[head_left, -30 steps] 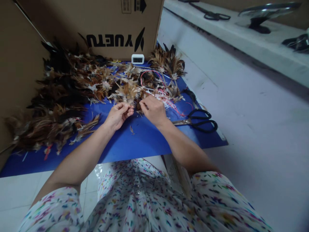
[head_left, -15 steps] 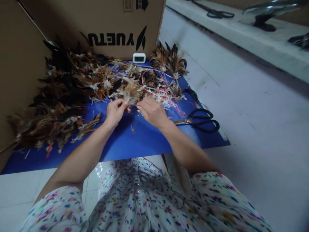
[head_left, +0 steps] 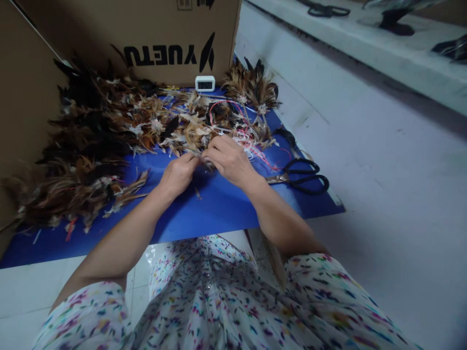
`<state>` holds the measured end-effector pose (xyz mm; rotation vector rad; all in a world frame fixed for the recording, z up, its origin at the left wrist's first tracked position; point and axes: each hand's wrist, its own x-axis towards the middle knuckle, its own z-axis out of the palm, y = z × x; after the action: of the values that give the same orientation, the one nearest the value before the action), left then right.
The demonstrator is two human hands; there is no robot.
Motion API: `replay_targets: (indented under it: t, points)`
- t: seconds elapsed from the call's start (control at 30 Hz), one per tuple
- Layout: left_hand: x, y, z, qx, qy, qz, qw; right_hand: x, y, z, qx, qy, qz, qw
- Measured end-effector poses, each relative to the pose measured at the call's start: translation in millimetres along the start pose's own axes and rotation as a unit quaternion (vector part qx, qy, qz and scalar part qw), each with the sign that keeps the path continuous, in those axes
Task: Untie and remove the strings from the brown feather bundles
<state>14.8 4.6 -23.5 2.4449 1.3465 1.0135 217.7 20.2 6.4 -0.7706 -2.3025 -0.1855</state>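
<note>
My left hand (head_left: 179, 174) is closed in a pinch at the near edge of the feather pile, on small light feathers (head_left: 207, 166) that show only in part between the hands. Fingertips almost touching it, my right hand (head_left: 229, 158) pinches at the same bit; its curled fingers hide most of what they hold. Just beyond both hands lie loose brown and cream feathers (head_left: 193, 129). Pink and white strings (head_left: 251, 146) lie tangled to the right of my right hand. Black-handled scissors (head_left: 299, 177) rest on the blue board near my right wrist.
Dark and brown feather bunches (head_left: 91, 131) cover the left of the blue board (head_left: 219, 214). A small white digital clock (head_left: 205, 83) stands at the back before a cardboard box (head_left: 164, 29). More feather bunches (head_left: 251, 87) are at back right. A pale wall (head_left: 365, 170) borders the right side.
My left hand has turned inward and its fingers have closed in against my right hand's fingertips. My right hand has risen slightly. The whole view has shifted a little.
</note>
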Motion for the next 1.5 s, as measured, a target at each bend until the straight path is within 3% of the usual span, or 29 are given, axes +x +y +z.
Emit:
replay_targets:
  t: [0.13, 0.23, 0.33, 0.43, 0.57, 0.73, 0.93, 1.07, 1.2, 1.33, 1.4, 1.5]
  points:
    - [2, 7, -4.7, -0.068, -0.008, 0.034, 0.997, 2, 14, 3, 0.134, 0.005, 0.047, 0.99]
    - [4, 12, -7.6, -0.103, 0.006, 0.063, 0.993, 3, 25, 8, 0.254, -0.025, 0.115, 0.96]
    - [5, 17, -10.3, -0.143, 0.05, 0.027, 0.988, 2, 30, 14, 0.333, -0.052, 0.165, 0.927]
    - [6, 17, -12.3, -0.177, 0.105, -0.04, 0.978, 1, 24, 19, 0.355, -0.057, 0.191, 0.913]
    - [6, 11, -12.4, -0.175, 0.147, -0.112, 0.967, 0, 6, 17, 0.277, -0.068, 0.179, 0.942]
    - [6, 9, -10.2, -0.099, 0.141, -0.093, 0.981, -3, -8, 12, 0.135, -0.064, 0.065, 0.987]
    - [2, 3, -3.9, -0.015, 0.067, -0.026, 0.997, -5, -12, 6, -0.007, -0.034, -0.001, 0.999]
    - [-2, 1, -2.7, 0.059, 0.003, 0.01, 0.998, -1, -8, 2, -0.027, -0.025, -0.008, 0.999]
    - [-2, 4, -5.7, 0.051, -0.026, 0.044, 0.997, 0, 3, 0, 0.034, -0.018, 0.028, 0.999]
    - [2, 10, -9.0, -0.048, -0.015, 0.09, 0.995, 1, 21, 2, 0.167, -0.033, 0.061, 0.983]
    - [4, 13, -9.9, -0.112, 0.008, 0.078, 0.991, 1, 29, 5, 0.252, -0.037, 0.087, 0.963]
    - [5, 14, -9.1, -0.206, 0.053, 0.005, 0.977, 1, 33, 13, 0.352, -0.04, 0.106, 0.929]
